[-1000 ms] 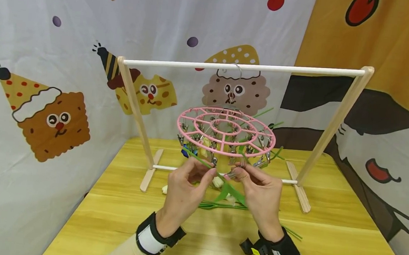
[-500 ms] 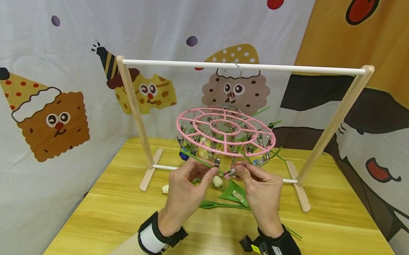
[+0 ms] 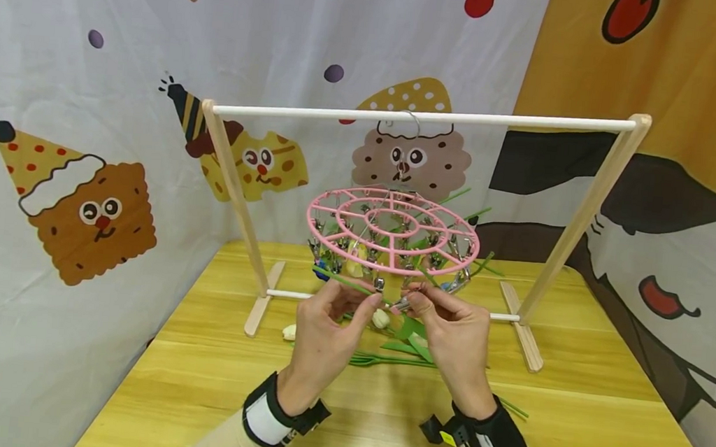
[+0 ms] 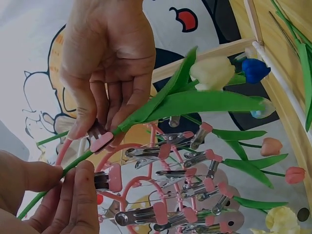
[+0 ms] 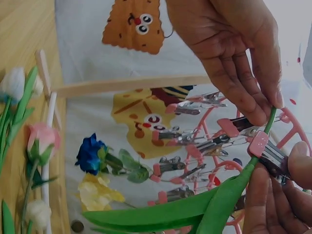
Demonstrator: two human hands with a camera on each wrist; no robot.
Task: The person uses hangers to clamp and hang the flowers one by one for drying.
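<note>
- Green stem (image 4: 78, 160): we find it between both hands, just below the pink rack (image 3: 390, 269) in the head view.
- Left hand's (image 3: 327, 333) fingers pinch it; right hand's (image 3: 458, 344) fingers pinch a clip (image 5: 258, 144) overlapping it.
- Its bare end has dipped slightly; we judge little progress, with the stem hand-held.
- Its long axis slants: bare end up-left, leaves (image 4: 200, 105) down-right.

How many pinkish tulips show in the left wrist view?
2: the upper tulip right of centre and the lower tulip by the right edge, both apart from the held stem. The clips may hide others.
</note>
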